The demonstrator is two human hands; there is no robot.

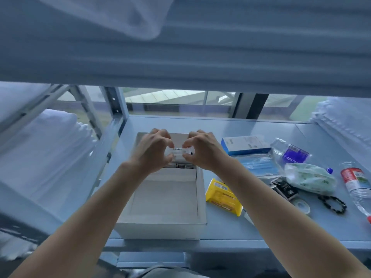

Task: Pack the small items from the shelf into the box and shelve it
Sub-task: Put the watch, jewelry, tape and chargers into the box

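Note:
A white open box [160, 227] stands on the shelf [261, 227] in front of me, and something dark lies at its far end. Above that end, my left hand [154, 149] and my right hand [202, 149] each pinch one end of a small clear packet with a barcode label [177, 151]. To the right of the box lie a yellow pack [222, 195], a blue-and-white carton [245, 145], a light blue pack [259, 163], a small black packet [284, 187], a black bead bracelet [333, 203] and a roll of clear tape [302, 205].
A crumpled green-printed bag [309, 177], a purple-labelled bottle [291, 151] and a red-labelled bottle [355, 183] lie at the right. Folded white linen [40, 149] fills the bay to the left and more is stacked at far right [349, 121]. An upper shelf [180, 47] overhangs.

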